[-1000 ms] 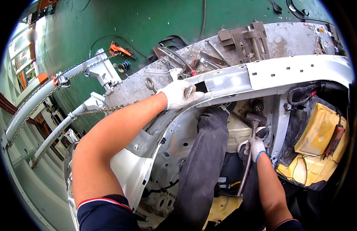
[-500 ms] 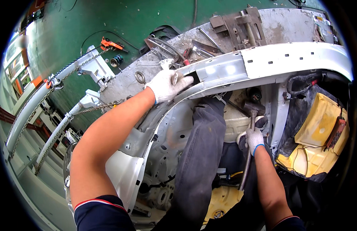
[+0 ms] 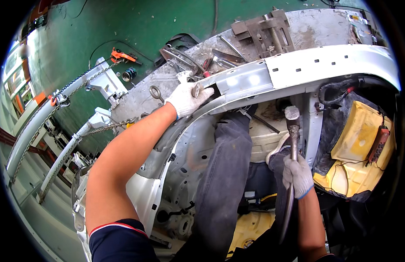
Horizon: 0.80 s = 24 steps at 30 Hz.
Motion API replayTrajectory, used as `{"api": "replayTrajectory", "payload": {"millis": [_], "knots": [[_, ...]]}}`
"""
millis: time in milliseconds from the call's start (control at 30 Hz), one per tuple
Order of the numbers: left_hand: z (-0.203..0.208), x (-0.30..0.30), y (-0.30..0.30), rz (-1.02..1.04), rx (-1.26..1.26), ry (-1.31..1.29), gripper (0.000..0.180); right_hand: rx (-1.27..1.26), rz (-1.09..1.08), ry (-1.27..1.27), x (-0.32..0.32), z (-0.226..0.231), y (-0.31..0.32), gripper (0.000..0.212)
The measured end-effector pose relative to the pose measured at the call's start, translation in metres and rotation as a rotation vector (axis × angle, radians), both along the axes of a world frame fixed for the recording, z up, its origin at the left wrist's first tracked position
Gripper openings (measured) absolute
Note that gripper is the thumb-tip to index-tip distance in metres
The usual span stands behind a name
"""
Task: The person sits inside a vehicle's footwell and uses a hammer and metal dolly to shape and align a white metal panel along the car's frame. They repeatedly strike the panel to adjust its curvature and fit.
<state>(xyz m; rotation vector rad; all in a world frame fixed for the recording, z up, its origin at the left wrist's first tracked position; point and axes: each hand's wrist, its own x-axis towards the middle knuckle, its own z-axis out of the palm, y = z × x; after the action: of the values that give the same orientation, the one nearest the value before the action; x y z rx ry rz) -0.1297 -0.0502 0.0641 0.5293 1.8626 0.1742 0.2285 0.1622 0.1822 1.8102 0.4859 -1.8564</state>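
The right hand (image 3: 297,175) is wrapped around the hammer (image 3: 294,142), its head near the white body rail (image 3: 250,79). Farther out, the left hand (image 3: 186,99) grips a metal tool (image 3: 196,90) at the rail; an off-centre blow or tool slippage could injure its fingers.

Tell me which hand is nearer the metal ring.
Left. The left hand is just right of the metal ring; the right hand, holding a hammer, is well to its lower right.

Head cam, facing dn, near; rim unclear.
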Motion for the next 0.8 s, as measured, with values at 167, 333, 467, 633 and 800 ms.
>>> {"api": "replayTrajectory", "payload": {"millis": [167,333,467,633,800], "knots": [[-0.009,0.005,-0.011,0.127,-0.020,-0.047,0.035,-0.097,-0.295,0.424,-0.034,0.051,0.013,0.020],[-0.014,0.016,-0.020,0.235,0.180,-0.031,0.030,0.547,0.581,0.313,-0.124,0.017,0.019,0.017],[-0.017,0.008,-0.014,0.268,0.103,-0.160,0.036,0.459,0.496,0.446,-0.166,0.018,0.000,0.018],[-0.010,0.006,-0.012,0.112,0.116,-0.109,0.042,0.341,0.710,0.636,-0.168,-0.006,-0.033,0.026],[-0.003,0.004,-0.004,0.051,0.080,-0.095,0.034,0.373,0.766,0.646,-0.168,-0.004,-0.031,0.028]]}}
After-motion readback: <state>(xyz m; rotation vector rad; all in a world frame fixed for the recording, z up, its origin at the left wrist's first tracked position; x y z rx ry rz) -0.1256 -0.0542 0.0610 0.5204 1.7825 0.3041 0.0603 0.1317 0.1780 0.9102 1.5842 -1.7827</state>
